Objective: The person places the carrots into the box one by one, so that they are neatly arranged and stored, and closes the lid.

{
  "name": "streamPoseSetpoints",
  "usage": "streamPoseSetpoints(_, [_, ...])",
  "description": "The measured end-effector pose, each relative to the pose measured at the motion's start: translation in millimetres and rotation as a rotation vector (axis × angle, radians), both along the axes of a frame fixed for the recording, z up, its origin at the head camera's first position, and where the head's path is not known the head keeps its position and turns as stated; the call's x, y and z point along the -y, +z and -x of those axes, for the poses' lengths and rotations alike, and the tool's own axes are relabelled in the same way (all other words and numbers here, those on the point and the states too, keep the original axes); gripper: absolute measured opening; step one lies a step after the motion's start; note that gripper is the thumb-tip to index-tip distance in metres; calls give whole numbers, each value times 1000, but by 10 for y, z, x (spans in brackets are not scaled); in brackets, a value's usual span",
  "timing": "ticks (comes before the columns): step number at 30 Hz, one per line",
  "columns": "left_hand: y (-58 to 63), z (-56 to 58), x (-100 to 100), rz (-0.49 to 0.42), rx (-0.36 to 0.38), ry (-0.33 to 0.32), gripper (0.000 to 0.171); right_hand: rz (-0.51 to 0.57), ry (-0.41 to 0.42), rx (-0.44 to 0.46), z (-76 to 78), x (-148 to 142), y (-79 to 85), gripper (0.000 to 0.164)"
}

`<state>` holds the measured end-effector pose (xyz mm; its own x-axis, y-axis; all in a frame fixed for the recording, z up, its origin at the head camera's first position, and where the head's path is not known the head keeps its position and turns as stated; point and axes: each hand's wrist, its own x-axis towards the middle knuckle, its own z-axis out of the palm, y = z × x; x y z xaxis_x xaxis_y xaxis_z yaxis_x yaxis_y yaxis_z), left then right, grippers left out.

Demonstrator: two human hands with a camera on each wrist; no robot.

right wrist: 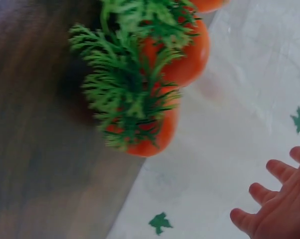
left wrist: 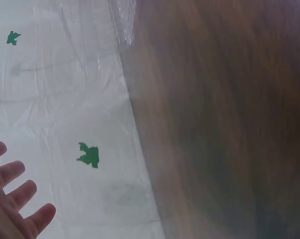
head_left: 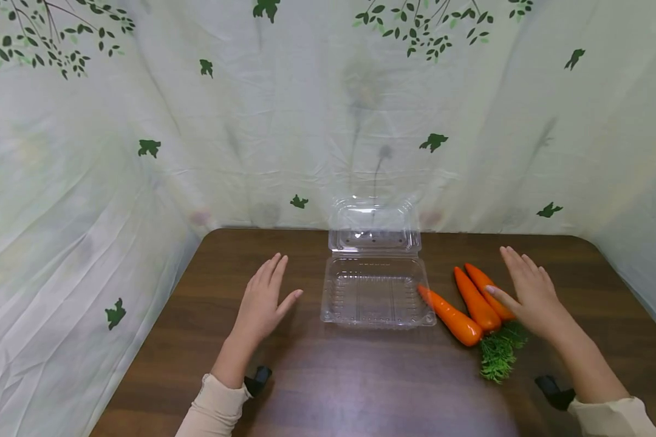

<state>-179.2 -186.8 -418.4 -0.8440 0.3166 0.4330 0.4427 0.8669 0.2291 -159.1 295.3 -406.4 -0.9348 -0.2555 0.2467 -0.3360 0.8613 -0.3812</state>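
Head view: left hand (head_left: 262, 297) and right hand (head_left: 533, 297) spread, empty. Carrots (head_left: 474, 300) by the right one look slippery; hold their fat middles.

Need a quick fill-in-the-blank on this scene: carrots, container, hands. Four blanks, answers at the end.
1. The clear container has its lid ____, not closed.
2. The number of orange carrots is ____.
3. Their leaves are ____ in colour.
4. Of the left hand and the right hand, the one nearer the carrots is the ____.

Answers: open; three; green; right.
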Motion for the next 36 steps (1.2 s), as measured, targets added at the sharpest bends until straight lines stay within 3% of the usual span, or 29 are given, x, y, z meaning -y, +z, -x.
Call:
streamPoseSetpoints(4, [-70, -20, -69, -71, 13, -1, 67, 77, 1, 8, -23, -46, -53, 77])
streamPoseSetpoints(8, [-160, -50, -127, -158, 73, -9, 66, 166, -16, 48, -60, -78, -113, 75])
streamPoseSetpoints(14, [-265, -110, -238, -396, 234, -43, 61, 262, -67, 123, -102, -127, -239, 75])
streamPoseSetpoints(19, [-321, -136, -329, -591, 384, -112, 55, 309, -97, 124, -100, -163, -369, 72])
streamPoseSetpoints(28, [-420, -159, -417, -711, 483, -182, 48, 370, -139, 239, -121, -190, -491, 69])
streamPoseSetpoints(36, [-176, -301, -533, -758, 551, -198, 46, 342, -190, 309, -145, -197, -563, 68])
